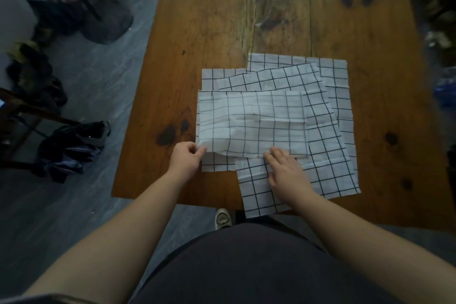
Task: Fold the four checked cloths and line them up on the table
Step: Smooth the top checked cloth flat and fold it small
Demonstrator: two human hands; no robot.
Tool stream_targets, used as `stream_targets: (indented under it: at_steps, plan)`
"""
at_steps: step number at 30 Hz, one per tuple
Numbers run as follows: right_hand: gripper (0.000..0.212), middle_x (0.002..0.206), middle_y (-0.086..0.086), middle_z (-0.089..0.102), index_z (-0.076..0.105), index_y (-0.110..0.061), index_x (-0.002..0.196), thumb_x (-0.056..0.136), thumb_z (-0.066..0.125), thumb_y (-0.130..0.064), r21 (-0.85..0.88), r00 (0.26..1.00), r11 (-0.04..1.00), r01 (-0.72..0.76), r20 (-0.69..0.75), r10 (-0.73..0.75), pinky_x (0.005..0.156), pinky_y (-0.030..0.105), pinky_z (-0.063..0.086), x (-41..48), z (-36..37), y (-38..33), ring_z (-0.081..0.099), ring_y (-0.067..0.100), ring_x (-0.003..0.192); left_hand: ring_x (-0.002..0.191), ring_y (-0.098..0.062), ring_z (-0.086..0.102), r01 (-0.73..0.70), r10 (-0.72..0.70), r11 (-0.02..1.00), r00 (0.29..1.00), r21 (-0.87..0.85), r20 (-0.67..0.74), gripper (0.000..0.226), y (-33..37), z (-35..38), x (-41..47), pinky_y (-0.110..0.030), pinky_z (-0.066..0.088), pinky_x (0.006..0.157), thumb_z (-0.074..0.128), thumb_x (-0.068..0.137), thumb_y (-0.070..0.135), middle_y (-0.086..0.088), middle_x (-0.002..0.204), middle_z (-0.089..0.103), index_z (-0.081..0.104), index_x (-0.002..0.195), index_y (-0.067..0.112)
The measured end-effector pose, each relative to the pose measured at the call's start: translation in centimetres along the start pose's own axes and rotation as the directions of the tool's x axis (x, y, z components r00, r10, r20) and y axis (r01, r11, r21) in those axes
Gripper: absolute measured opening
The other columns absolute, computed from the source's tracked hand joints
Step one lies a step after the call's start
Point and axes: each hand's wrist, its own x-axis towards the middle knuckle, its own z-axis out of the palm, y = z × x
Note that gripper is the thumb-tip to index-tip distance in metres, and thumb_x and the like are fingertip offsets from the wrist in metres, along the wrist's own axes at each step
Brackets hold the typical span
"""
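Four checked cloths (333, 76) heaped overlapping on the worktop (209, 20), near its front edge. Top cloth (251, 123) doubled over. Left grip (188, 158) pinching its near corner, probably to square the edges. Right grip (286, 173) flat, fingers straight, pinning the near hem. Lower layers mostly covered, any folds there impossible to tell.

Worn wooden table (209, 20) with dark knots, planks running away from the camera; grey streaked floor (103, 76) to its left; dark heaps (71, 143), perhaps bags or clothes, lie on it beside a pale wall (12, 2); the light is dim and cool.
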Motion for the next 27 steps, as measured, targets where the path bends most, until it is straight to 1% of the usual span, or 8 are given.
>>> stream_targets:
  at_steps: [3,5,9,11,13,16,21,27]
  plan:
    - [0.063,0.170,-0.002,0.006,0.014,-0.025,0.162,0.104,0.037,-0.030,-0.002,1.000,1.000,0.008,0.023,-0.008,0.127,0.037,0.003,0.0,0.0,0.2,0.001,0.017,0.156,0.083,-0.023,0.065,0.032,-0.024,0.995,0.995,0.092,-0.096,0.025,-1.1,-0.7,0.3,-0.032,0.050,0.066,0.063,0.097,0.040,-0.005,0.091,0.068,0.069,0.084,0.020]
    - [0.062,0.170,-0.002,0.006,0.015,-0.026,0.161,0.104,0.037,-0.031,-0.007,0.999,1.000,0.017,0.030,-0.016,0.127,0.038,0.004,0.1,0.0,0.4,0.001,0.016,0.156,0.098,-0.023,0.062,0.063,-0.033,0.976,0.989,0.207,-0.146,0.028,-1.7,-1.1,0.6,-0.039,0.056,0.081,0.061,0.095,0.047,-0.004,0.108,0.065,0.070,0.088,0.021]
    - [0.062,0.170,-0.002,0.007,0.016,-0.027,0.161,0.104,0.038,-0.032,-0.017,0.999,0.999,0.027,0.034,-0.027,0.127,0.038,0.004,0.0,0.0,0.7,0.002,0.016,0.156,0.117,-0.024,0.049,0.088,0.000,0.925,0.973,0.371,-0.232,0.031,-1.4,-1.2,-0.4,-0.041,0.048,0.101,0.062,0.095,0.044,-0.006,0.127,0.052,0.062,0.111,0.018]
    - [0.064,0.170,-0.002,0.005,0.014,-0.027,0.161,0.103,0.038,-0.031,-0.012,0.999,1.000,0.026,0.032,-0.026,0.127,0.038,0.001,-0.1,-0.1,0.5,0.000,0.016,0.156,0.124,-0.023,0.045,-0.028,0.157,0.879,0.960,0.477,-0.233,0.040,-0.9,-0.8,-1.4,-0.038,0.043,0.105,0.063,0.095,0.038,-0.005,0.134,0.048,0.053,0.128,0.017]
    - [0.065,0.170,-0.002,0.005,0.012,-0.028,0.161,0.102,0.038,-0.029,-0.010,0.999,0.999,0.040,0.026,-0.040,0.127,0.038,-0.001,-0.1,-0.2,0.2,-0.001,0.016,0.156,0.134,-0.020,0.041,-0.288,0.393,0.765,0.917,0.576,-0.063,0.044,-0.4,0.2,-2.4,-0.034,0.034,0.113,0.060,0.096,0.030,-0.002,0.140,0.046,0.050,0.137,0.019]
    - [0.065,0.170,-0.003,0.006,0.012,-0.029,0.161,0.102,0.039,-0.028,0.000,0.996,0.997,0.081,0.025,-0.081,0.127,0.038,-0.001,-0.1,-0.2,-0.4,-0.001,0.015,0.156,0.152,-0.018,0.020,-0.538,0.495,0.629,0.834,0.562,0.244,0.053,0.4,2.8,-3.5,-0.034,0.010,0.124,0.051,0.100,0.025,0.000,0.162,0.032,0.038,0.152,0.022]
    - [0.066,0.169,-0.003,-0.004,0.008,-0.026,0.162,0.098,0.018,-0.040,-0.094,0.986,0.982,0.163,0.056,-0.158,0.122,0.039,-0.009,0.5,0.6,-1.3,-0.006,0.018,0.156,0.155,-0.020,-0.010,-0.564,0.358,0.499,0.826,0.658,0.436,0.064,1.3,6.8,-3.7,-0.040,-0.010,0.124,0.029,0.106,0.043,-0.002,0.169,-0.002,0.005,0.161,0.021]
    - [0.082,0.167,-0.001,-0.014,-0.004,-0.024,0.161,0.085,-0.006,-0.056,-0.136,0.985,0.980,0.146,0.108,-0.132,0.123,0.042,-0.011,0.4,2.1,-0.5,-0.015,0.019,0.155,0.153,-0.021,-0.020,-0.550,0.262,0.444,0.835,0.708,0.484,0.068,-0.1,6.9,-2.8,-0.049,-0.011,0.124,0.021,0.104,0.055,0.001,0.167,-0.017,-0.009,0.160,0.029]
